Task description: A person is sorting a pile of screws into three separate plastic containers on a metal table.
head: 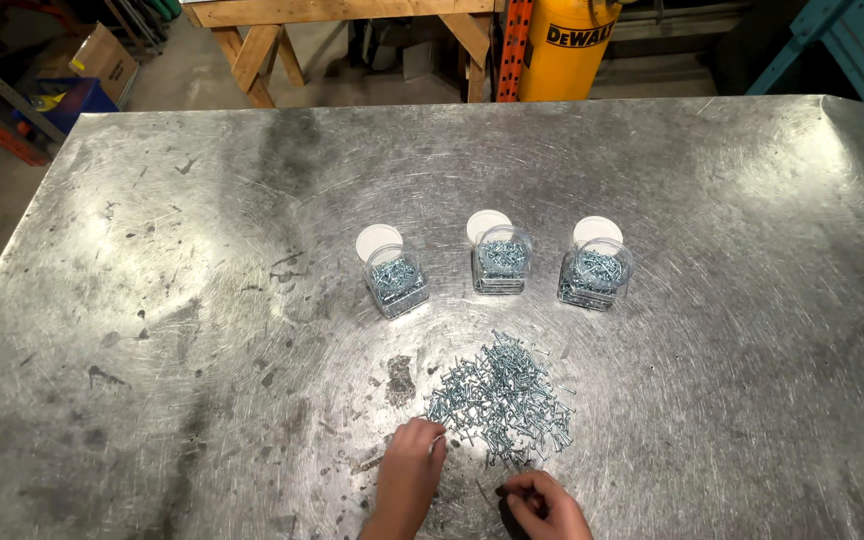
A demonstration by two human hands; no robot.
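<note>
Here, a loose heap of small silvery screws (500, 395) lies on the scratched steel worktop (152, 300), just in front of three clear square jars (499, 262) already part-filled with the same, their white round lids (379, 242) set behind them. The left hand (410, 472) rests its fingers at the heap's near edge, curled and seemingly empty, while the right hand (542, 503) pinches something small, probably one screw. The screws look hard, light, slick and pointed, best pinched singly by the shank.
</note>
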